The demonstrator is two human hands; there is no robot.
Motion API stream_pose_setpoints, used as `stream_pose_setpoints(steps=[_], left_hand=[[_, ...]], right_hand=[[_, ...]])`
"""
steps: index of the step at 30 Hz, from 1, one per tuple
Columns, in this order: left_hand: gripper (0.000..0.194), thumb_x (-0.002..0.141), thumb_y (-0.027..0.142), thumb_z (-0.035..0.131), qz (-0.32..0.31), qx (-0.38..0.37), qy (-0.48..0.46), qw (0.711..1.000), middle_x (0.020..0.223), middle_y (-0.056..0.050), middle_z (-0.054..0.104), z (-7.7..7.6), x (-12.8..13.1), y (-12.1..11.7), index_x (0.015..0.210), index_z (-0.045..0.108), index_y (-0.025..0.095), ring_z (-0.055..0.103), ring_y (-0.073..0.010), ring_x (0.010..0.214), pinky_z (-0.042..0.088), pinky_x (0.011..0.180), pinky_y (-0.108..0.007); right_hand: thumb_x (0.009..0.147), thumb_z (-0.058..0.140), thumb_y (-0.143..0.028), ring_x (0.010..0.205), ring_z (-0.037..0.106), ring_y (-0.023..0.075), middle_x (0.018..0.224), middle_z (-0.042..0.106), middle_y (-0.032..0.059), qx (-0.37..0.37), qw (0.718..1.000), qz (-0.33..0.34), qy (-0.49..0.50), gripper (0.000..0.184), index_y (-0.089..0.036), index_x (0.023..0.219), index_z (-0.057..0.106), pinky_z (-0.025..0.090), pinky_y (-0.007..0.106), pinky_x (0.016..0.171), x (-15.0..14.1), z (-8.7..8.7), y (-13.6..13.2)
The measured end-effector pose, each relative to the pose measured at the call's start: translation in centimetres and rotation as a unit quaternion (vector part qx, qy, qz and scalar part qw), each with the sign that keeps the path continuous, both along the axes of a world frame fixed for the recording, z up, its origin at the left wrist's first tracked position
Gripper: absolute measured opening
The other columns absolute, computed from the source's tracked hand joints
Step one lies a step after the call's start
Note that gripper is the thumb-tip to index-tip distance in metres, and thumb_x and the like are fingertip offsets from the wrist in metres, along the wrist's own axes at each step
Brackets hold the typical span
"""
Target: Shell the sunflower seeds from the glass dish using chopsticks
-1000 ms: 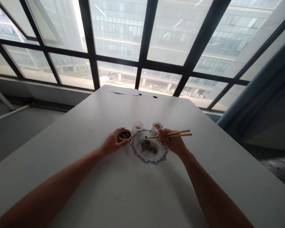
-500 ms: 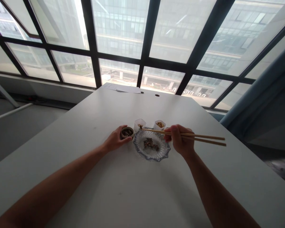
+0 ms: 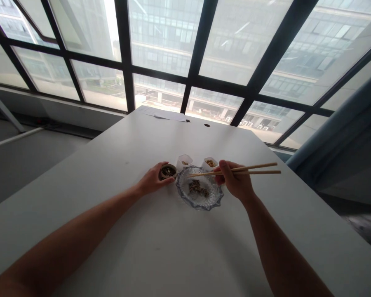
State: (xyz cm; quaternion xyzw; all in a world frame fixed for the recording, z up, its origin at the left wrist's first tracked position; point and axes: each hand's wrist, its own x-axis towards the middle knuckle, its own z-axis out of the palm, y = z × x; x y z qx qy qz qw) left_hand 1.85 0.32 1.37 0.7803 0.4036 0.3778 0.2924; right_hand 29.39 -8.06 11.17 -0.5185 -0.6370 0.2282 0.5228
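Observation:
My left hand curves its thumb and fingers around a small round bowl with dark pieces inside. In my right hand is a pair of wooden chopsticks, their thin tips pointing left over a scalloped clear glass dish. The tips are close together, and I see no piece between them. A little heap of brown, dried-looking pieces lies in the dish, below the chopsticks. Behind the dish stand two small white cups: the left cup has a few pieces in it, the right cup more yellowish-brown bits.
All of this stands on a white table. Papers and two dark round holes are at its far end, before large black-framed windows. A blue-grey curtain hangs at the right.
The chopstick tips have moved from beside the left white cup to over the glass dish, and the dark piece at them is gone from view. My left hand still holds the bowl.

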Motion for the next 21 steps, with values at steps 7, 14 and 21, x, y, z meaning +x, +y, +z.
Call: stream_pose_setpoints(steps=[7,14,21], left_hand=[[0.074,0.078,0.06,0.071,0.001,0.001,0.01,1.0,0.123,-0.014,0.07,0.1,-0.2,0.0,0.135,0.052,0.017,0.067,-0.0301,0.111,0.053,0.098,-0.044],[0.076,0.079,0.062,0.069,0.011,-0.002,0.026,1.0,0.123,-0.015,0.069,-0.1,-0.5,0.2,0.137,0.05,0.017,0.067,-0.0301,0.111,0.054,0.097,-0.045],[0.076,0.079,0.06,0.069,0.014,-0.001,0.033,0.999,0.124,-0.016,0.069,0.0,-0.5,0.1,0.136,0.05,0.015,0.068,-0.0306,0.111,0.054,0.098,-0.045]], right_hand=[[0.091,0.053,-0.065,0.043,0.056,0.0141,0.05,0.062,0.0017,-0.067,0.98,0.093,-0.161,0.054,-0.02,0.064,0.063,0.042,0.023,0.039,1.9,0.1,-0.4],[0.091,0.054,-0.064,0.039,0.054,0.0137,0.049,0.06,0.0002,-0.067,0.984,0.1,-0.131,0.05,-0.022,0.065,0.06,0.041,0.023,0.037,1.9,-0.1,-0.1],[0.09,0.054,-0.067,0.037,0.054,0.0128,0.047,0.06,0.0001,-0.073,0.991,0.071,-0.086,0.053,-0.02,0.067,0.061,0.04,0.021,0.035,2.8,0.0,0.3]])
